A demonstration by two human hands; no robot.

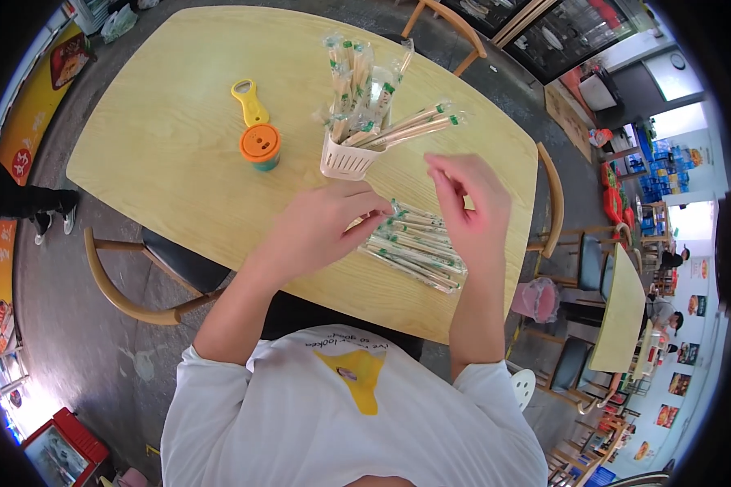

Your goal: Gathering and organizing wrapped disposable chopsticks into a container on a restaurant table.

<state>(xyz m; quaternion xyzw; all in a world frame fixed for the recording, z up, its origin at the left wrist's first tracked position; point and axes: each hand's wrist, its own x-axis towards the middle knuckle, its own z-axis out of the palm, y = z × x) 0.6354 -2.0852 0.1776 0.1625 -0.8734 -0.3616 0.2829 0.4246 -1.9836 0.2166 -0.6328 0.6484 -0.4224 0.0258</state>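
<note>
Several wrapped pairs of chopsticks (418, 247) lie side by side on the pale wooden table (162, 105), in clear sleeves with green print. My left hand (329, 219) is closed in a pinch at their left ends; whatever the fingertips may hold is hidden. Across the pile, my right hand (475, 199) hangs over its right side, fingers curled toward the thumb, with nothing showing between them. Beyond both hands stands a white slotted basket (345, 162). Packed upright in it are more wrapped chopsticks (349, 81), and a few lean out to the right.
Left of the basket are a round tub with an orange lid (260, 143) and a yellow bottle opener (249, 101). Wooden chairs (134, 308) surround the table. A pink bin (536, 299) stands to the right near another table (621, 316). Someone's legs (45, 201) show at far left.
</note>
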